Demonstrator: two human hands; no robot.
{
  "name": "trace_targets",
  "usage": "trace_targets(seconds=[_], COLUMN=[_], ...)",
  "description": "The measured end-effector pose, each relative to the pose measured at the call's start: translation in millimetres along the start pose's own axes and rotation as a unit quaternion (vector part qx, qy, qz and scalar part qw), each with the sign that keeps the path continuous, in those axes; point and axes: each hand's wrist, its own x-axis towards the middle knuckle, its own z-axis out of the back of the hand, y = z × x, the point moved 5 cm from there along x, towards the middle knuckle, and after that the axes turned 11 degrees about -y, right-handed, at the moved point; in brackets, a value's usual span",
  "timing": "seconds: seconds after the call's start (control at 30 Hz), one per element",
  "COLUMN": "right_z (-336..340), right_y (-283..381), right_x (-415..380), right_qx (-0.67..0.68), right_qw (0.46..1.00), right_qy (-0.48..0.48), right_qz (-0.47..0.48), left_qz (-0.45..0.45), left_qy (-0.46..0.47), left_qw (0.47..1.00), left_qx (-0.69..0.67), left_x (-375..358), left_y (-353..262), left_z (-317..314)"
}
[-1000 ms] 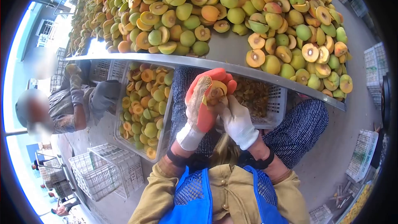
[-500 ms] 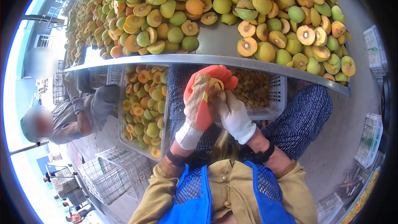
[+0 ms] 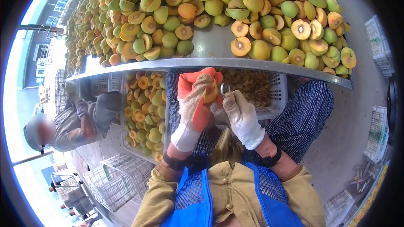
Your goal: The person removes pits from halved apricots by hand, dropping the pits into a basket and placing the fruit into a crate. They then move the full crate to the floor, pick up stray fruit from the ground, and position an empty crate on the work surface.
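My left hand (image 3: 198, 101), in a glove with an orange-coated palm, is closed around a peach half (image 3: 210, 93), its cut face turned to the right. Just right of it, my right hand (image 3: 240, 115), in a white glove, grips a small metal loop-ended pitting tool (image 3: 226, 88). The loop stands slightly apart from the fruit; the handle is mostly hidden in the fingers. Below both hands, a white crate (image 3: 281, 96) holds brownish scooped-out scraps (image 3: 252, 85). To the left is a crate of pitted peach halves (image 3: 145, 105).
A metal-edged table (image 3: 210, 63) bears a large heap of halved peaches (image 3: 168, 17) in front of me. Another person (image 3: 71, 128) sits at the left. Empty white crates (image 3: 120, 180) stand at lower left, and more crates (image 3: 376, 134) line the right.
My right hand has drawn away from the peach half, and the metal loop now shows between the hands. My left hand still holds the fruit. The view has shifted slightly.
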Motion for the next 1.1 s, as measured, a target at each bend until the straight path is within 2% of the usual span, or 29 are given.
trace_targets(seconds=[0.03,0.2,0.33,0.43,0.53,0.63,0.7,0.9,1.1], right_z=[-2,-15,-16,-19,-21,-21,-23,-24,-21], right_y=[-1,-13,-21,-34,-41,-41,-43,-49,-50], right_x=[-1,2,4,1,0,-2,-4,-6,-5], right_qx=[0.002,-0.048,-0.059,-0.071,-0.081,-0.112,-0.143,-0.132,-0.073], right_qw=[1.000,0.999,0.997,0.996,0.995,0.994,0.989,0.990,0.997], right_qy=[0.005,0.000,0.014,0.018,0.013,-0.007,-0.019,-0.013,0.009], right_qz=[-0.007,-0.001,-0.049,-0.049,-0.047,-0.006,0.031,-0.039,0.003], left_qz=[-0.031,-0.026,-0.024,-0.046,-0.073,-0.005,-0.016,0.009,0.018], left_qy=[-0.027,0.016,0.047,0.118,0.115,0.100,0.090,0.040,0.038], left_qw=[0.999,0.991,0.981,0.984,0.990,0.993,0.993,0.995,0.996], left_qx=[-0.016,-0.128,-0.186,-0.126,-0.044,-0.067,-0.069,-0.096,-0.081], left_x=[0,1,1,-2,1,9,7,7,7], left_y=[0,12,18,15,20,33,33,37,39], left_z=[-2,-12,-15,-20,-21,-14,-18,-22,-19])
